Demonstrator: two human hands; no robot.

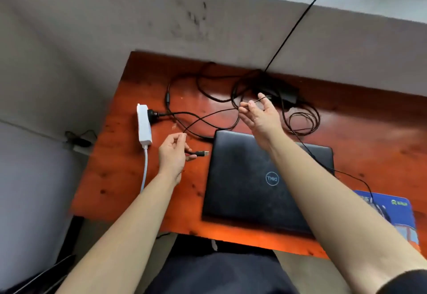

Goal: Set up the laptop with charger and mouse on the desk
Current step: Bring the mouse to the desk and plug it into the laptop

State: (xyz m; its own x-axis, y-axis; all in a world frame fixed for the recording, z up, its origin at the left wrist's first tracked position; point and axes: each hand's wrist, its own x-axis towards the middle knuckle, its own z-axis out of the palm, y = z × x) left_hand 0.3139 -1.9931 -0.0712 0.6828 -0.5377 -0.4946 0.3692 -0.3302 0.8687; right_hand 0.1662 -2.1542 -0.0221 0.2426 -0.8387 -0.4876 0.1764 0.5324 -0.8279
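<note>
A closed black laptop [265,178] lies on the reddish wooden desk [120,178]. My left hand [173,152] hovers left of it, shut on a thin black mouse cable whose USB plug [204,153] points toward the laptop's left edge. Beyond the laptop's far edge, my right hand [260,115] pinches the same thin cable [208,118] between thumb and finger. The black charger brick [280,91] lies at the back among tangled black cords; its plug [153,114] sits in a white power strip [143,124]. My right forearm hides most of the mouse on the blue mouse pad [399,210].
A grey wall runs behind the desk, with a black cord [300,18] climbing it to a ledge. The power strip's white lead [145,171] drops off the desk's left front. Loose coils of thin cable [302,120] lie right of my right hand. My dark-clothed lap is below the front edge.
</note>
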